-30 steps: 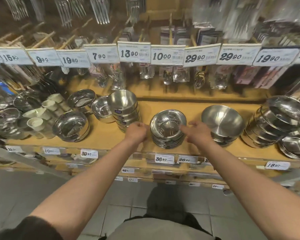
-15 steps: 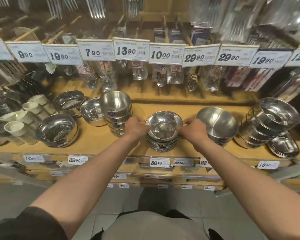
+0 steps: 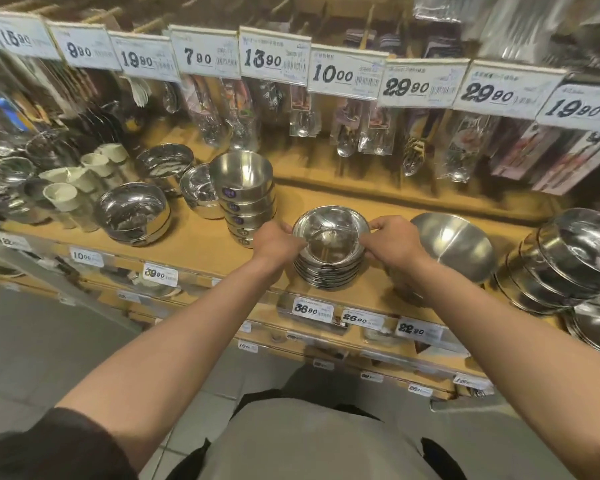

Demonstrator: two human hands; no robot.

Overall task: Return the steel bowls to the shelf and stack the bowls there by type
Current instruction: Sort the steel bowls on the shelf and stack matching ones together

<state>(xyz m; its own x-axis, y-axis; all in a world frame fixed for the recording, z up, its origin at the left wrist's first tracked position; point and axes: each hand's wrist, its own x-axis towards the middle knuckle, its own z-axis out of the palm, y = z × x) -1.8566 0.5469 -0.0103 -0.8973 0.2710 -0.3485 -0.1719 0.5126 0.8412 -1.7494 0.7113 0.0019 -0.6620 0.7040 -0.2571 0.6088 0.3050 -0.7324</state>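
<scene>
A stack of shallow, wide-rimmed steel bowls (image 3: 329,251) stands near the front edge of the wooden shelf (image 3: 201,244). My left hand (image 3: 276,242) grips the stack's left rim and my right hand (image 3: 392,242) grips its right rim, fingers curled on the top bowl's edge. Just left of my left hand rises a taller stack of straight-sided steel bowls (image 3: 245,192) with purple stickers. A matte rounded steel bowl (image 3: 452,245) sits on others right of my right hand.
A leaning stack of wide steel bowls (image 3: 568,261) lies at far right. Lidded shiny bowls (image 3: 132,213) and pale cups (image 3: 65,197) stand on the left. Packaged cutlery hangs behind under price tags (image 3: 274,58). Floor tiles lie below the shelf.
Both hands reached forward from in front of the shelf and closed on the rims of the shallow bowl stack. The view shifted to the right and nearer.
</scene>
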